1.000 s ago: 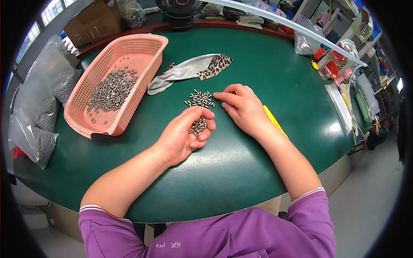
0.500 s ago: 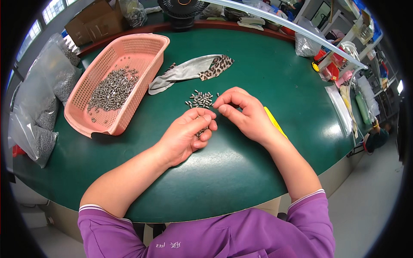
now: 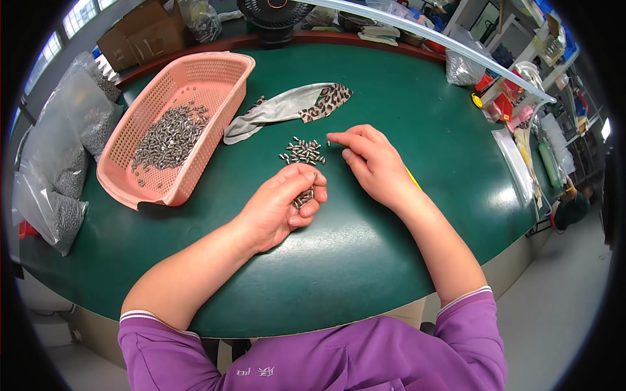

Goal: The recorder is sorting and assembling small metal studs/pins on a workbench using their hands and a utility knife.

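Basket (image 3: pixel 207 146): pink and perforated, resting on the green table (image 3: pixel 365 287); holds a broad spread of silvery bits (image 3: pixel 171 137) across its floor.
Left hand (image 3: pixel 277 199): right of the basket's near end; clasps a clutch of small metal pieces (image 3: pixel 303 197), fingers curled about them, thumb laid along the index finger; anything between the tips too small to tell.
Right hand (image 3: pixel 372 163): farther right of the basket; index finger stretched out, thumb apart, pinching nothing visible; index tip at or just beside a lone piece (image 3: pixel 328 143), contact impossible to tell.
Small heap (image 3: pixel 303 152): loose on the tabletop right of the basket, between it and the lone piece.
Cloth (image 3: pixel 280 112): gray with leopard-print patches, lying just right of the basket.
Yellow object (image 3: pixel 414 177): well right of the basket, mostly hidden by the right forearm.
Plastic bags (image 3: pixel 68 215): left of the basket, filled with gray bits.
Cardboard box (image 3: pixel 143 36): brown, beyond the basket's far end.
Fan (image 3: pixel 277 16): black, beyond the basket and to its right.
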Available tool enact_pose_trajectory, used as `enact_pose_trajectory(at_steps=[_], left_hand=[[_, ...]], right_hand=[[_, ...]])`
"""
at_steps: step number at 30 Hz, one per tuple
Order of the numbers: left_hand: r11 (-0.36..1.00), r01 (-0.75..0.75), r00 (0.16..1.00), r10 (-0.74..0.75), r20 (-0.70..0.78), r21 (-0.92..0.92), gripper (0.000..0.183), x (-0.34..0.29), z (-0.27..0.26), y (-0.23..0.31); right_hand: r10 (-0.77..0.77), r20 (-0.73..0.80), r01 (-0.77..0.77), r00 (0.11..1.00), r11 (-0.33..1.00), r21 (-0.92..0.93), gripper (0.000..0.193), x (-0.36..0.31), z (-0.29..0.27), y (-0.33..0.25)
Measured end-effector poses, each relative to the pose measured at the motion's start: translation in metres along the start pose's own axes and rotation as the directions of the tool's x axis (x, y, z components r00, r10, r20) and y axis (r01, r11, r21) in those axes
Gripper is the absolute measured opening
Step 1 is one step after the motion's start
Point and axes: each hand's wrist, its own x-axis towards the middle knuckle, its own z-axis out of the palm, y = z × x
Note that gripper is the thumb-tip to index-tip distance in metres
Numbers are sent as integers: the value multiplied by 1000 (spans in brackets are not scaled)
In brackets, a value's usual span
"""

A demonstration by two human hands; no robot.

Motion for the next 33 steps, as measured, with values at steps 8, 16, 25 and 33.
enact_pose_trajectory(at_steps=[8, 16, 25, 33], left_hand=[[1000, -6, 999, 7, 32, -21, 18, -2, -3, 1], [1000, 0, 1000, 0, 28, 4, 20, -2, -4, 1], [1000, 15, 1000, -14, -27, 9, 17, -2, 3, 1], [1000, 10, 1000, -10, -29, 13, 15, -2, 2, 0]], right_hand=[[-68, 24, 72, 997, 976, -208, 28, -2, 6, 6], [18, 4, -18, 1000, 991, -136, 8, -1, 5, 11], [-30, 49, 38, 998, 985, -166, 17, -2, 0, 7], [87, 57, -89, 995, 995, 40, 18, -2, -2, -12]])
